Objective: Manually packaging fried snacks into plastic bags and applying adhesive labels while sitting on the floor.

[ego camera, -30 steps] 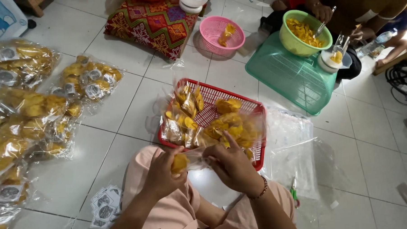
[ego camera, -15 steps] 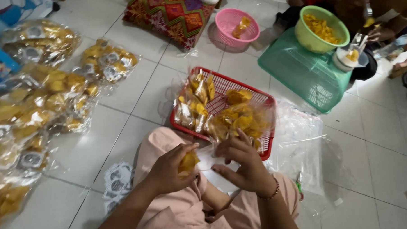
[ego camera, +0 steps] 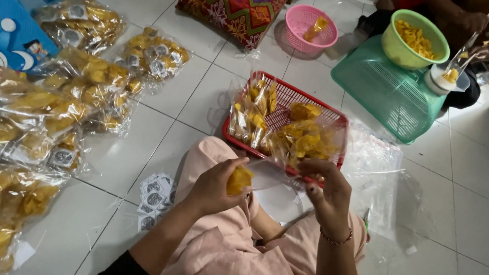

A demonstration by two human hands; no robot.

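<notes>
Two hands: seen at 6 o'clock of the head view, above a lap in pale pink cloth.
Left hand [ego camera: 216, 182]: closed around a small yellow chip [ego camera: 239, 179], which is pinched at the mouth of a clear plastic bag [ego camera: 270, 173].
Right hand [ego camera: 325, 186]: fingers curled on the far edge of that clear plastic bag, so that it is kept spread open.
Chip and bag: held between both hands, just at 6 o'clock of the red plastic mesh basket [ego camera: 330, 118].
Red basket: set on the white tiled floor [ego camera: 200, 101], loaded with loose yellow chips and filled bags.
At 9 o'clock: a heap of sealed chip packets [ego camera: 65, 111] is laid out; a stack of small round labels [ego camera: 154, 192] lies beside the knee.
At 1 o'clock: a green plastic bowl [ego camera: 417, 39] of chips is set on an upturned green crate [ego camera: 383, 89]; a pink basket [ego camera: 311, 26] lies at 12 o'clock.
Risk: the thin bag mouth could be lost from the right hand's hold, judged from how little film is gripped, and the chip would be dropped onto the lap.
Risk: the brittle chip could be cracked if squeezed too hard.
</notes>
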